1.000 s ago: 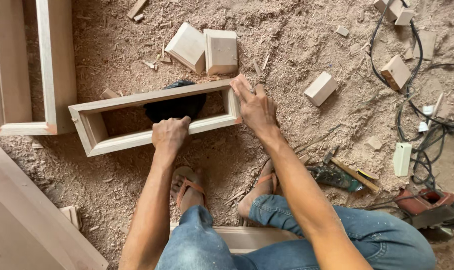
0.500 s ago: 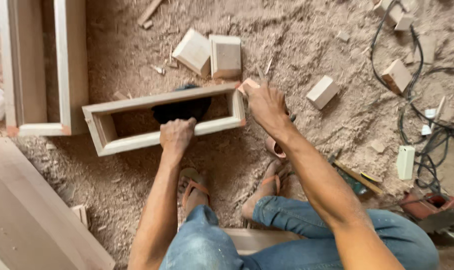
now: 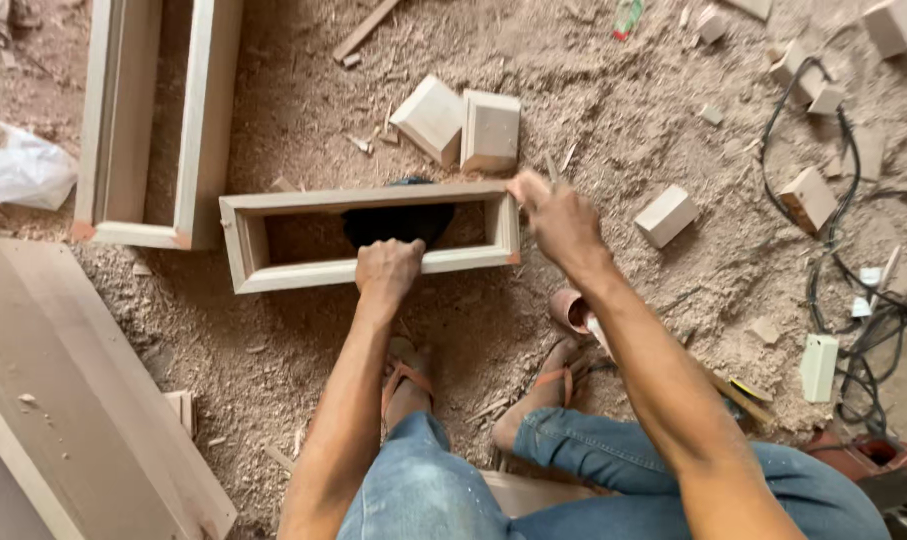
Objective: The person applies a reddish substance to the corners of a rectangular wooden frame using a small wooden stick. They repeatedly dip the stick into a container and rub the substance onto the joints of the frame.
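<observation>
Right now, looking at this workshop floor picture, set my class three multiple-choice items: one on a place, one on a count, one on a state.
1. Where does the left hand rest?
A. on the near rail of the small wooden frame
B. on the black cables
C. on the white bag

2. How many square wooden blocks lie side by side just beyond the frame?
A. one
B. two
C. five

3. How is the floor?
A. wet
B. swept
C. covered in sawdust

Answers: 1 A, its fingers curl over that rail; 2 B, a pair touches there; 3 C, shavings and dust lie everywhere. The right hand is at the frame's right end.
</observation>
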